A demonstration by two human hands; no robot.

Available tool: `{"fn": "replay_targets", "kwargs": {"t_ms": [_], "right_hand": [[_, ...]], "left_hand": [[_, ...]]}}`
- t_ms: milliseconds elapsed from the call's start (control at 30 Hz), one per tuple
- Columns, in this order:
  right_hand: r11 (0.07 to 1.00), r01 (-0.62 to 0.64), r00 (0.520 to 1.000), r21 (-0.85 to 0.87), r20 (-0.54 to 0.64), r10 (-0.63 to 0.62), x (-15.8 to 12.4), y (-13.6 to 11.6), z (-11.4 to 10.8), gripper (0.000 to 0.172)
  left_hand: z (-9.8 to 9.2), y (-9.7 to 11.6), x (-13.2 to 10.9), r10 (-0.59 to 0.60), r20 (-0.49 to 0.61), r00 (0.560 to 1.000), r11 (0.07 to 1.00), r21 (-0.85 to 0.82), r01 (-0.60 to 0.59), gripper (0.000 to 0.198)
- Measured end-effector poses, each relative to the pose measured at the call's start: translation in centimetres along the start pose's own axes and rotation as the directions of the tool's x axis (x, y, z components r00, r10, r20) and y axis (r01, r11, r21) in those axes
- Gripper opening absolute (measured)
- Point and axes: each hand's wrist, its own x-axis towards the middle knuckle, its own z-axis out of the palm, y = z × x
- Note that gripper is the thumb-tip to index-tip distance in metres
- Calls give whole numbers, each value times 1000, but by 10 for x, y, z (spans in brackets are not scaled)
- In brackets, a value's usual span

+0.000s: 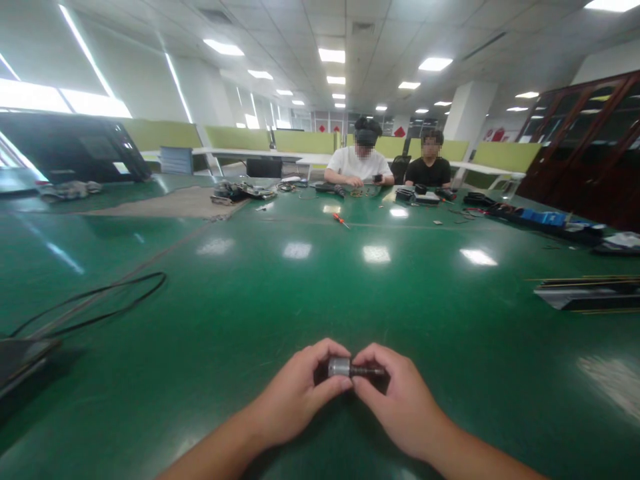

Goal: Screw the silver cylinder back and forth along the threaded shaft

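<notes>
Both my hands meet low in the middle of the view, just above the green table (pixel 320 287). Between them is a small cylindrical part (pixel 350 367), silver at its left end and dark at its right. My left hand (pixel 295 393) pinches the silver end with thumb and fingers curled round it. My right hand (pixel 400 400) grips the dark end the same way. The part lies level between the two hands, and its middle is the only piece that shows.
A black cable (pixel 100 303) loops on the left by a dark flat device (pixel 20 360). Dark strips and rods (pixel 590 293) lie at the right. Two people (pixel 395 167) sit at the far end among tools, with a small screwdriver (pixel 341 219) nearer me.
</notes>
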Motion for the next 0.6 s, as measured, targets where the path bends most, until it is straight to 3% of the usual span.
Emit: {"fn": "replay_targets", "kwargs": {"t_ms": [600], "right_hand": [[1000, -27, 999, -3, 35, 27, -1, -1, -3, 5]], "left_hand": [[2, 1, -1, -4, -19, 1000, 1000, 4, 4, 21]]}}
